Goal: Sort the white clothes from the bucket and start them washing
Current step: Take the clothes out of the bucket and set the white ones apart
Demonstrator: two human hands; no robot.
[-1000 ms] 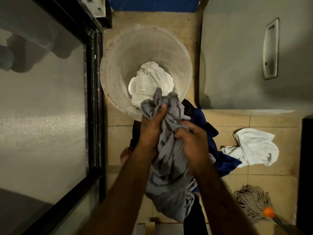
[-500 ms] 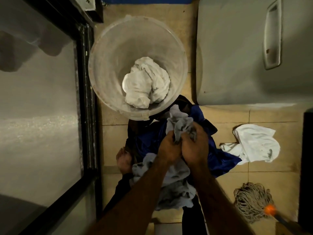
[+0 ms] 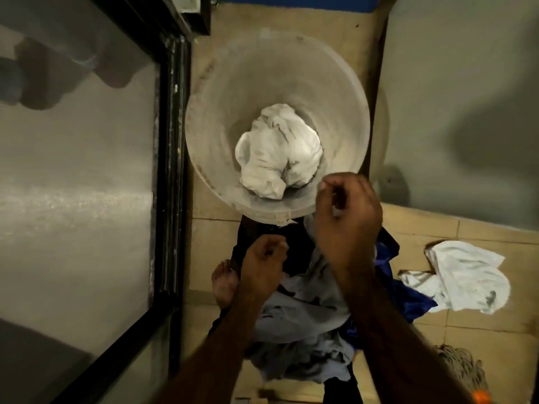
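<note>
A translucent round bucket stands on the tiled floor with a crumpled white cloth at its bottom. My right hand hovers over the bucket's near rim, fingers loosely curled and holding nothing. My left hand is lower and to the left, fingers curled in, also holding nothing. Under both hands a grey garment lies on a floor pile with a blue cloth and dark clothing. A second white cloth lies apart on the tiles to the right.
A grey appliance body fills the upper right beside the bucket. A black-framed glass panel runs along the left. A mop head lies at the lower right. My bare foot is by the pile.
Both hands held the grey garment over the pile; they have let it go. It now lies on the pile. My right hand has risen to the bucket's rim.
</note>
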